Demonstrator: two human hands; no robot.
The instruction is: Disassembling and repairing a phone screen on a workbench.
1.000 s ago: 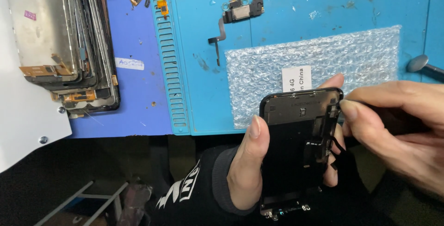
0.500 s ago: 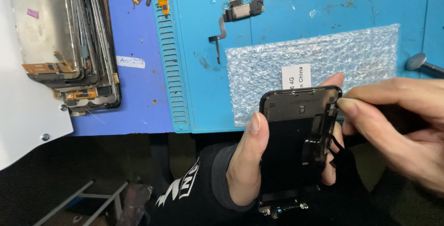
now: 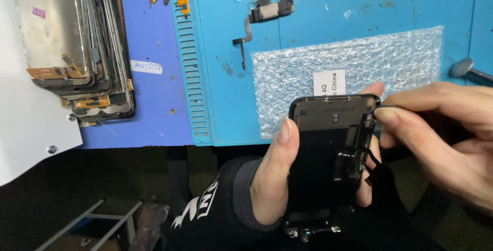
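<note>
Head view: your left hand (image 3: 275, 179) clasps the thin, fragile screen panel (image 3: 328, 153) by its edges; your right hand (image 3: 441, 138) pinches its top corner.

Mat right open; screen stack (image 3: 77, 45) blocks left, probably.

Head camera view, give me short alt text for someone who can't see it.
A left hand holds a black phone screen assembly back side up, while the right hand pinches at its upper right edge. Behind lie a bubble wrap sheet on a blue work mat and a stack of old screens at left.
</note>
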